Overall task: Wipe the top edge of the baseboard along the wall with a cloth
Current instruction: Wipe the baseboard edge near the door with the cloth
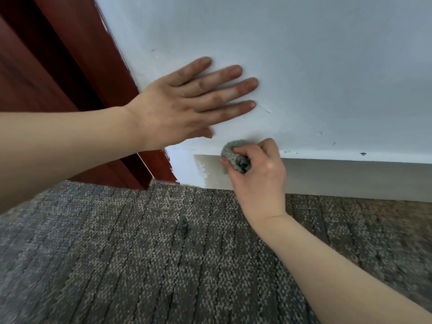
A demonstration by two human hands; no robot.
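Baseboard (pixel 350 178) trim, pale beige, runs from the centre of the frame to the right edge, at the foot of a white wall (pixel 327 66) and above grey patterned carpet (pixel 163 242). A bunched grey cloth (pixel 233 155) sits on its top edge close to its left end, gripped by the right hand (pixel 259 174), whose fingers curl round the wad. The left hand (pixel 182 104) lies flat on the wall at centre left, fingers straight and spread, grasping nothing. I judge the wipe to be near one end of the run: the next move calls for sliding the cloth rightward with steady pressure along the ledge, past dark specks (pixel 362 154). A red-brown door frame (pixel 77 54) fills the upper left. No container shows.
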